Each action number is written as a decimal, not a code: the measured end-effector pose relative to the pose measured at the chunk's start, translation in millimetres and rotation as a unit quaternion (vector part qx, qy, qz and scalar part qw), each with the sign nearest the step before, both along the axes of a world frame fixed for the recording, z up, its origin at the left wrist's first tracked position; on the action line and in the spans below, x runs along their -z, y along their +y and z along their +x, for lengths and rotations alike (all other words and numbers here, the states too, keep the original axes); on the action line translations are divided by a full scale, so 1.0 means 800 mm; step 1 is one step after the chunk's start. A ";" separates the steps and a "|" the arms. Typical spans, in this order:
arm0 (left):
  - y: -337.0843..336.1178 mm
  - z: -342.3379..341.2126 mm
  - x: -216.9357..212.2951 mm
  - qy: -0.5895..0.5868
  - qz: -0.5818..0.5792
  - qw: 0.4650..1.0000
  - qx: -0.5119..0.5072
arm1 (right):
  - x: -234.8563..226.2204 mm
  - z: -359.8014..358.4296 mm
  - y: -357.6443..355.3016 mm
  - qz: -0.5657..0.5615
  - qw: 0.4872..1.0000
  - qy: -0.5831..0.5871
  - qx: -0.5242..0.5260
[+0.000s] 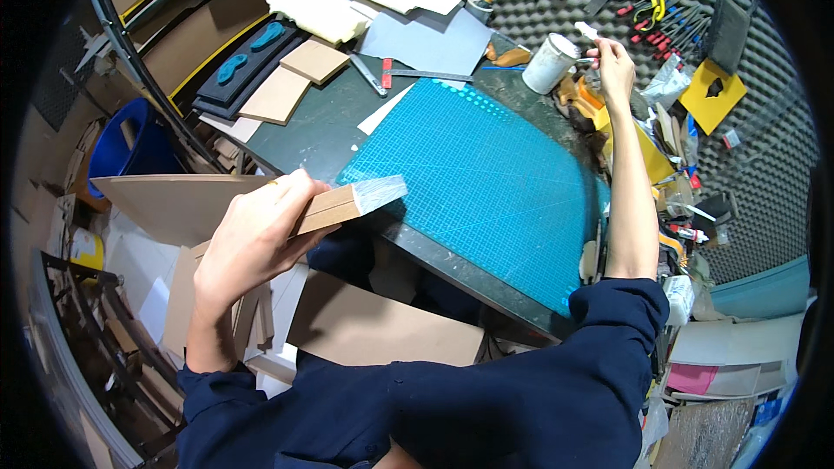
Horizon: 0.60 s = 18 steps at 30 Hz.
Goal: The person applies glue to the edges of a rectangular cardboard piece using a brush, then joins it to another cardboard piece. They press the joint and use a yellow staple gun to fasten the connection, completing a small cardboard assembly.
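My left hand (265, 230) is closed around a brown board block (327, 208), held above the near left edge of the cutting mat (486, 182). The block's far end (380, 194) is whitish and streaked, as if coated. Out to the far right, my right hand (613, 69) pinches a small stick-like tool with a white tip (586, 30); whether it is a brush or a spatula I cannot tell. Just left of that hand stands a white, smeared can (550, 63). A thin rod shows between the can and my fingers.
Brown board pieces (276, 95), a red-and-grey square (387, 74) and grey sheets (426, 39) lie along the table's far side. Cluttered tools and scraps (669, 174) line the right. Pliers (650, 4) hang on the foam wall. A large board (382, 321) leans below the table edge.
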<state>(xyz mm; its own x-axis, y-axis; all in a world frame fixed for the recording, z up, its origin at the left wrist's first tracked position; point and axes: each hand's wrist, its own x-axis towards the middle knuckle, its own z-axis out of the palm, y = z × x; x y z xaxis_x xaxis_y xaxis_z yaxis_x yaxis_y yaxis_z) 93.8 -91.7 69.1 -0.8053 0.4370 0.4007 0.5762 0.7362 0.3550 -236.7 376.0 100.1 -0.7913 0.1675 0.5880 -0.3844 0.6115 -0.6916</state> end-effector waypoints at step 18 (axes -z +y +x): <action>-0.123 0.035 -0.004 -0.107 0.405 0.903 -0.092 | 0.001 -0.048 0.017 0.127 0.931 -0.216 0.264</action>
<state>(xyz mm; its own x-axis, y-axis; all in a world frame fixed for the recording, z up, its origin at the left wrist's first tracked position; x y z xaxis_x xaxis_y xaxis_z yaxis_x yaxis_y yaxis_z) 121.9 -190.3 72.6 -0.9310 -0.0797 0.3563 0.3255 0.2609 0.9088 -274.8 389.6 99.0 -0.8099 0.4997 0.3072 0.2976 0.8014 -0.5189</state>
